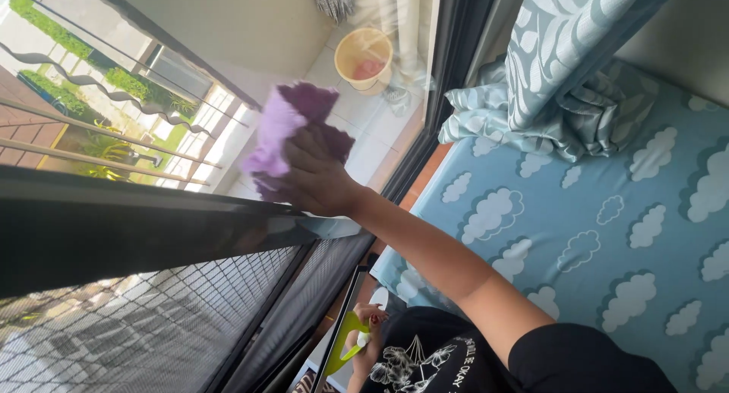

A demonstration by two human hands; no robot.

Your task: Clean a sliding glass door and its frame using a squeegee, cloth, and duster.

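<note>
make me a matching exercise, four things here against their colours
Things:
1. cloth
2. bucket
3. bedsheet
4. spray bottle

Colours:
a. blue with white clouds
b. yellow-green
c. purple
d. pale yellow

Pairs: 1-c, 2-d, 3-a, 4-b

The right hand presses the cloth to the glass; the left hand holds the spray bottle.

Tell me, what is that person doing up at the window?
A person presses a purple cloth flat against the window glass with the right hand, arm stretched out. The left hand, low near the body, holds a yellow-green spray bottle. Through the glass you can see a tan bucket on a tiled balcony floor. Beside the person is a bed with a blue cloud-print sheet, and a patterned curtain is bunched at the window's edge.
</note>
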